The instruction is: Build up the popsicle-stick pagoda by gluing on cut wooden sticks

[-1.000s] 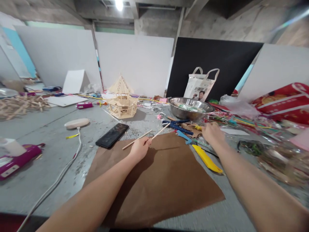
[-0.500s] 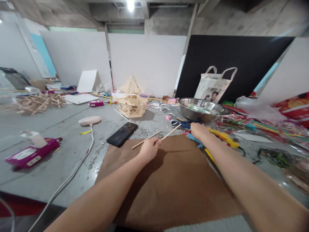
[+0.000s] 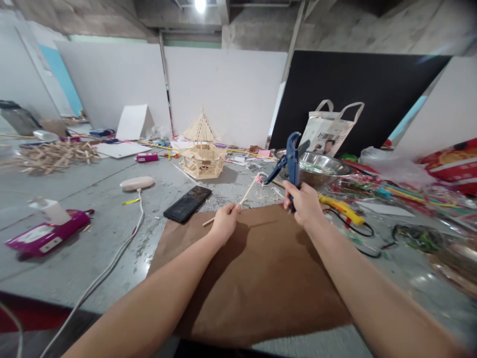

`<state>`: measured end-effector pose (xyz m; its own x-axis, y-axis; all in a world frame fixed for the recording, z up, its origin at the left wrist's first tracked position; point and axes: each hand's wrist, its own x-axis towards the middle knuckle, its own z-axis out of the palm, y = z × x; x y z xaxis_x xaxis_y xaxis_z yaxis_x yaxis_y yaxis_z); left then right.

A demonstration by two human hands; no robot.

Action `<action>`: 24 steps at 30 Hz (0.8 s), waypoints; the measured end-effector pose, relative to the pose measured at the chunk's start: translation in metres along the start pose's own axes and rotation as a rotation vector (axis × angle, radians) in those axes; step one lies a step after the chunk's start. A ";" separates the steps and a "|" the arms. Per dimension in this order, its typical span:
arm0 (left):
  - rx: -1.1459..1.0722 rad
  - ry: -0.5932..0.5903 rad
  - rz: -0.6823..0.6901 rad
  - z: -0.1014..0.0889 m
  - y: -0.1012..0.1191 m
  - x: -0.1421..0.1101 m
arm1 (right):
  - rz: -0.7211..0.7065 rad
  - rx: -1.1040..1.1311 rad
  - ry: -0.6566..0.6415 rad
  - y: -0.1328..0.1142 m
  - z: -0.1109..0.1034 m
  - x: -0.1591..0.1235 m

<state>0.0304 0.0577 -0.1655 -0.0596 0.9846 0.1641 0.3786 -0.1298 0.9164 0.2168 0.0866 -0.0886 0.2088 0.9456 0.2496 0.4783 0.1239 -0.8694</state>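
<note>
My left hand is closed on a thin wooden stick, which points up and to the right over the far edge of a brown mat. A second wooden stick lies beside that hand, partly covered by it. My right hand grips a blue pipe cutter and holds it upright, its curved jaw on top and one handle spread to the left. The cutter is apart from the stick. Behind my left hand stands a small wooden pavilion model.
A black phone lies by the mat's far left corner. To the right are a yellow-handled tool with a black cord, a steel bowl and tangled strips. Purple power strip, white cable and a pile of sticks occupy the left.
My right hand has picked up the blue pipe cutter from the table and raised it upright. My left hand has shifted slightly left, and its stick now points more steeply upward.
</note>
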 end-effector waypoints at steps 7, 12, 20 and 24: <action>-0.113 0.131 -0.092 0.001 -0.005 0.005 | 0.335 0.735 -0.338 0.015 0.016 -0.042; -0.191 0.079 -0.130 0.001 -0.005 0.006 | 0.354 0.794 -0.359 0.033 0.022 -0.044; -0.234 -0.029 -0.044 0.002 0.001 0.003 | 0.139 0.975 -0.579 0.033 0.018 -0.050; -0.242 -0.109 -0.006 0.006 0.006 -0.004 | 0.091 0.970 -0.615 0.026 0.013 -0.051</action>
<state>0.0381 0.0539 -0.1629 0.0433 0.9905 0.1305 0.1460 -0.1354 0.9800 0.2074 0.0455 -0.1300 -0.3699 0.9167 0.1509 -0.4306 -0.0253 -0.9022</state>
